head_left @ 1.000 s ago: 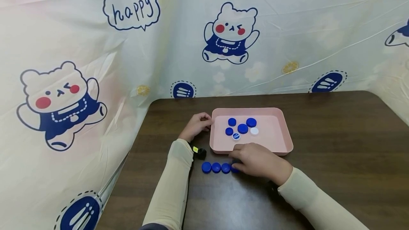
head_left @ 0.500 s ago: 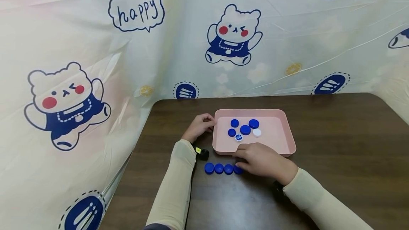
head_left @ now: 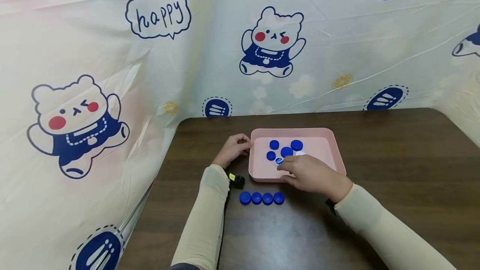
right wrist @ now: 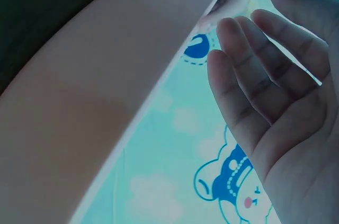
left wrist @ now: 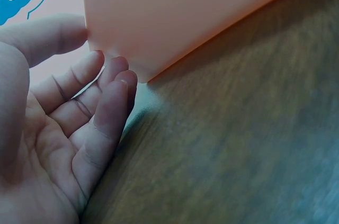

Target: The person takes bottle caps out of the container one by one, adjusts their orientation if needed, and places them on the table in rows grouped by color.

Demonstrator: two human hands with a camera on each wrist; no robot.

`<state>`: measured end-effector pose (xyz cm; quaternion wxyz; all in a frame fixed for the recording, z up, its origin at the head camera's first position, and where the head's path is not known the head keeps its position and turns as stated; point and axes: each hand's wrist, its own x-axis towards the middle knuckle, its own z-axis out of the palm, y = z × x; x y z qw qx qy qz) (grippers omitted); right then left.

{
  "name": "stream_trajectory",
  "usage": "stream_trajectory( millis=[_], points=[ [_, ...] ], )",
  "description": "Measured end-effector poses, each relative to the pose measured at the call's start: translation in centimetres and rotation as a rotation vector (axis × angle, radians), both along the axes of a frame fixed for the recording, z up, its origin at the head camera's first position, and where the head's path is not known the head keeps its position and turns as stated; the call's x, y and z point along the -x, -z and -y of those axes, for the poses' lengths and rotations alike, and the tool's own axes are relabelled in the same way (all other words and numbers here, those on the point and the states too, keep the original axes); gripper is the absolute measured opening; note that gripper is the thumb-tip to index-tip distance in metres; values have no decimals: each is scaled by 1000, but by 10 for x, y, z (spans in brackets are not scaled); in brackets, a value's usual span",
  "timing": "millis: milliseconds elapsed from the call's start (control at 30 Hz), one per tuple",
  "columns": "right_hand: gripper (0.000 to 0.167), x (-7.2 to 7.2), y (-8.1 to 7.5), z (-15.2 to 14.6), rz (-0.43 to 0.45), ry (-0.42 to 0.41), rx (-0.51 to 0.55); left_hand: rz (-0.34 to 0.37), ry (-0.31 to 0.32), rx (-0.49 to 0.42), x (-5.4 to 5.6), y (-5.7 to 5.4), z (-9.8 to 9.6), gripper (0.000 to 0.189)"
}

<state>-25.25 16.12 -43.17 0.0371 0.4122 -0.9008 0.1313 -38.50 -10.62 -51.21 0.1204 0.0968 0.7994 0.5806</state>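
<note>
My right hand (head_left: 309,173) reaches over the front rim of a pink tray (head_left: 331,159), its fingertips close to a white cap with a blue print (head_left: 279,161). In the right wrist view its fingers (right wrist: 241,54) are loosely bent with nothing between them. At the tray's left side my left hand (head_left: 234,150) touches the wall with relaxed fingers (left wrist: 53,36). Inside the tray lie several blue caps (head_left: 286,151) and a plain white cap (head_left: 300,153), partly hidden behind the right hand. Several blue caps (head_left: 268,198) stand in a row on the table before the tray.
The brown wooden table (head_left: 393,170) extends to both sides of the tray. A small black object with a yellow tag (head_left: 238,181) is at the left wrist. Behind the table hangs a pale curtain (head_left: 210,53) printed with bears.
My right hand has left the last blue cap of the row and moved up over the tray's front rim to the caps inside. The left hand stays at the tray's side.
</note>
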Motion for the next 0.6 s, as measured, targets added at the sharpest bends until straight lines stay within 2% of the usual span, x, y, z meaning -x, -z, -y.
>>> stream_trajectory(
  millis=[300,600],
  points=[
    [28,18,3,-3,9,83,-16,-8,-8,4,-1,-1,-1,14],
    [31,28,1,-2,-28,103,-33,-11,-6,-12,-2,-2,0,15]
  ],
)
